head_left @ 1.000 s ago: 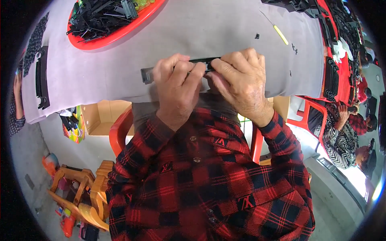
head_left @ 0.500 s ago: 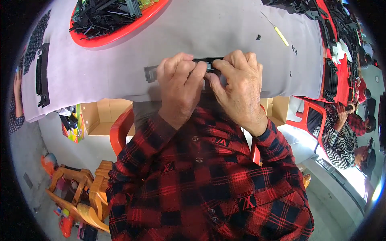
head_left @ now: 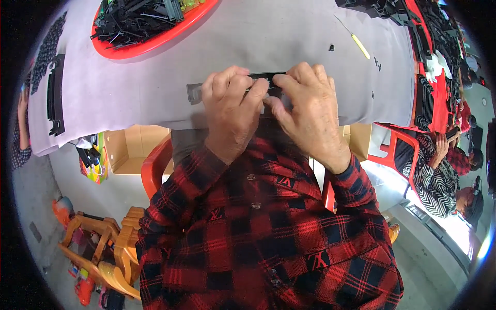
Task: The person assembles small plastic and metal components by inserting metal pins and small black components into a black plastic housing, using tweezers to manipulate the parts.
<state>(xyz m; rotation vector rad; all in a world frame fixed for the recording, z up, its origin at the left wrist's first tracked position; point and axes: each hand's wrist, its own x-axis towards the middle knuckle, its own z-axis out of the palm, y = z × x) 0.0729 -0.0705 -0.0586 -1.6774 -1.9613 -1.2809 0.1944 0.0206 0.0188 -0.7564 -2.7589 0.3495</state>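
Note:
Across the near edge of the cloth-covered table lies a long, narrow black plastic part (head_left: 194, 94). My left hand (head_left: 232, 106) is closed around its left half, fingers curled over the top. My right hand (head_left: 310, 111) grips it farther right, thumb and forefinger pinching at its middle close to the left fingertips. Much of the part is hidden beneath both hands; its left end sticks out past my left hand. Whether a smaller piece sits between the fingertips I cannot make out.
A red tray (head_left: 139, 52) heaped with black plastic pieces stands at the far left. A yellow-handled pointed tool (head_left: 360, 46) and small black bits (head_left: 331, 47) lie to the right. A black strip (head_left: 55, 95) rests at the left edge. People sit at the right.
My right hand has shifted very slightly, its fingers lifting a little. Both hands stay on the black part, which has hardly moved.

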